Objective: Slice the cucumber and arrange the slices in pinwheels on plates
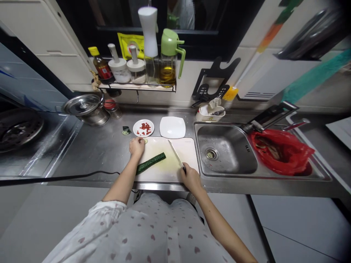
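My right hand (191, 179) grips the dark handle of a kitchen knife (176, 153), whose blade points away from me over the white cutting board (186, 148). A dark green cucumber (151, 163) lies slantwise on the board, its near end partly hidden by my left forearm. At the board's far left corner, my left hand (137, 147) is closed, its fingertips pinching a thin pale cucumber slice (145, 141). Just beyond that hand stands a round white plate (135, 128) with chopped red pieces (144, 128). Beside it is a square white plate (172, 127).
Cucumber scraps (126, 130) lie on the steel counter (90, 149). A lidded pot (89, 109) and a red-lidded jar (113, 109) stand back left. The sink (227, 149) is at right, with a red bag (282, 151). Bottles fill a wall shelf (137, 86); a black cable (68, 176) crosses left.
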{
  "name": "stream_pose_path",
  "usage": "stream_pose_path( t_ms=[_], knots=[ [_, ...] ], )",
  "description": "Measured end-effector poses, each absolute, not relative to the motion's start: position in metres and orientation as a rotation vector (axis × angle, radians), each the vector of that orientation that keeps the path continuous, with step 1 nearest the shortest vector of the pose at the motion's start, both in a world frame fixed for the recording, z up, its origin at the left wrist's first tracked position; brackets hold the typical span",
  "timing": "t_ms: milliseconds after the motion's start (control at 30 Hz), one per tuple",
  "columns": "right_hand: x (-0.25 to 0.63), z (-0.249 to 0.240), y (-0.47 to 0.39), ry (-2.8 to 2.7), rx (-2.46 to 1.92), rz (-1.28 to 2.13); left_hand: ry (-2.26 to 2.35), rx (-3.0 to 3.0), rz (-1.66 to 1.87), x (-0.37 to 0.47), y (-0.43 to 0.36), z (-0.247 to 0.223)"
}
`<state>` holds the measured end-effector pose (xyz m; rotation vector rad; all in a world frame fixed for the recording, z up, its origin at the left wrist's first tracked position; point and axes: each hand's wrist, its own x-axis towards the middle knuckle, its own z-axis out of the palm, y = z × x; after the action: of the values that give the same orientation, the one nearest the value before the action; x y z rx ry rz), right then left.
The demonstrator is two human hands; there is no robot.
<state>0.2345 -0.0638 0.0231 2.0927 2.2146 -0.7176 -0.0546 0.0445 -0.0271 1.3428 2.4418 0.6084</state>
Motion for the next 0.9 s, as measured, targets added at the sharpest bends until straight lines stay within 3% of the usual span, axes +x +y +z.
stream_pose_path(
  t_ms=[167,400,900],
  knots=[
    [0.23,0.024,-0.06,2.177,2.051,-0.696,2.21,1.568,0.757,-0.04,0.021,-0.02],
    [0.218,0.033,-0.058,2.163,1.987,-0.787,1.866,2.0,0.677,-0.002,-0.029,-0.018],
    [0.198,0.04,-0.063,2.15,1.904,-0.788,1.782,2.213,0.567,0.012,-0.035,-0.029]
  ],
)
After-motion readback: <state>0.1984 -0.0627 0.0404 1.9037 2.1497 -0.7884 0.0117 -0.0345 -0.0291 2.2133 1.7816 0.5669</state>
